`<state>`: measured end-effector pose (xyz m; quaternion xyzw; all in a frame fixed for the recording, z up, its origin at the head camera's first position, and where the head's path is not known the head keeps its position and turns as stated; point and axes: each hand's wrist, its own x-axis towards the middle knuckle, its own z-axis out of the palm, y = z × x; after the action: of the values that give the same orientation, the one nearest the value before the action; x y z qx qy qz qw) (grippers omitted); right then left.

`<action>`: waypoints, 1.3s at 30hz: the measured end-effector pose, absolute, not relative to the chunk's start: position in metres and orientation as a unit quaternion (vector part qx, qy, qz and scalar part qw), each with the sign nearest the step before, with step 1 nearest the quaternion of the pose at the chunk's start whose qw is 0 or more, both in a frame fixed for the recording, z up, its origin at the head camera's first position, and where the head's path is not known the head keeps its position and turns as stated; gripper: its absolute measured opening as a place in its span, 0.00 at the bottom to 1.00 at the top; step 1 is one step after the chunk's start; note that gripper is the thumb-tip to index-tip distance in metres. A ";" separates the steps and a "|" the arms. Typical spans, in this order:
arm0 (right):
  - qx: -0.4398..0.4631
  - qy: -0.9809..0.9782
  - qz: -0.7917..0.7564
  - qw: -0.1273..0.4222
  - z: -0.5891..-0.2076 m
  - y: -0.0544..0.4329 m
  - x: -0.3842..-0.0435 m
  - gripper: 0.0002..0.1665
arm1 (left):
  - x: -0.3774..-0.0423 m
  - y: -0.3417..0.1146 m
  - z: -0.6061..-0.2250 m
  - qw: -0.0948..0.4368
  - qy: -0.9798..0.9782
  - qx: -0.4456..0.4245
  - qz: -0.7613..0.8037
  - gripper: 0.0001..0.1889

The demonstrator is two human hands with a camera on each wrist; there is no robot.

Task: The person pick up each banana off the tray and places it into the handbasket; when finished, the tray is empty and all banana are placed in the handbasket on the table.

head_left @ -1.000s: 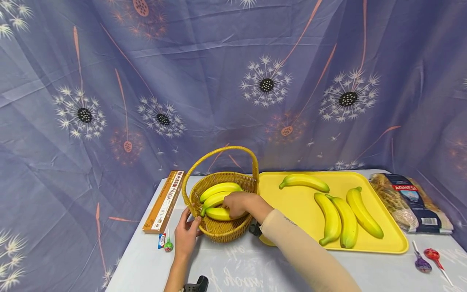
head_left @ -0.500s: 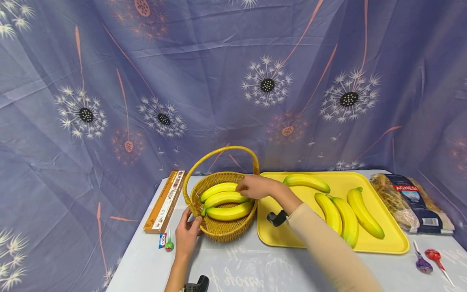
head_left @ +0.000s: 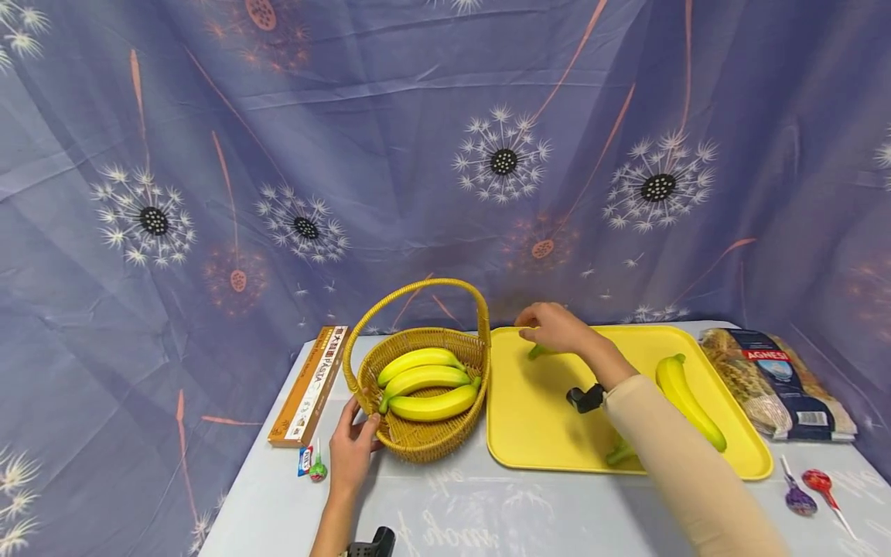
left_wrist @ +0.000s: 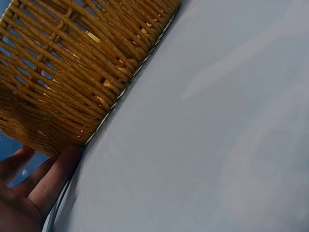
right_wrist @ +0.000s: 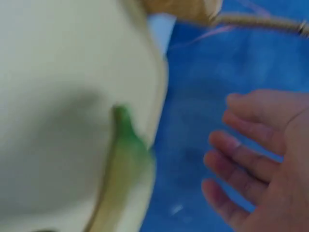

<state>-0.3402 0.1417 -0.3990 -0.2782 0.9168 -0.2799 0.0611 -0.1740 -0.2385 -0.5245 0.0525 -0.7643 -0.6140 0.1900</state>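
Note:
A yellow wicker basket with a tall arched handle holds three bananas lying side by side, the nearest banana in front. My left hand holds the basket's left side, thumb at the rim and fingers against the outer wall; the left wrist view shows fingertips at the bottom of the weave. My right hand hovers over the back of the yellow tray, holding nothing, fingers relaxed and spread. Below it, a banana shows its green tip; the rest is largely hidden in the head view.
On the tray, another banana lies at right, and a banana tip shows beside the sleeve. A pasta box, a green lollipop and a small blue packet lie left. A pasta bag and purple and red lollipops lie right.
My right hand has let go of the front banana in the basket and moved right, over the tray's back banana. My left hand stays at the basket.

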 end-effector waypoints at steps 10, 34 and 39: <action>-0.171 0.974 -0.124 0.083 -0.441 0.191 -0.355 0.30 | -0.174 -0.238 -0.524 0.182 -0.763 0.059 -0.617 0.27; -0.255 0.957 -0.135 0.018 -0.424 0.184 -0.351 0.21 | -0.173 -0.238 -0.521 0.185 -0.770 0.067 -0.607 0.27; -0.293 0.939 -0.156 0.095 -0.383 0.168 -0.332 0.24 | -0.164 -0.233 -0.503 0.170 -0.769 0.063 -0.613 0.28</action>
<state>-0.3320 0.1678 -0.3832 -0.2927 0.9385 -0.1564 0.0950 -0.1643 -0.2332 -0.5032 0.0633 -0.7692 -0.6128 0.1696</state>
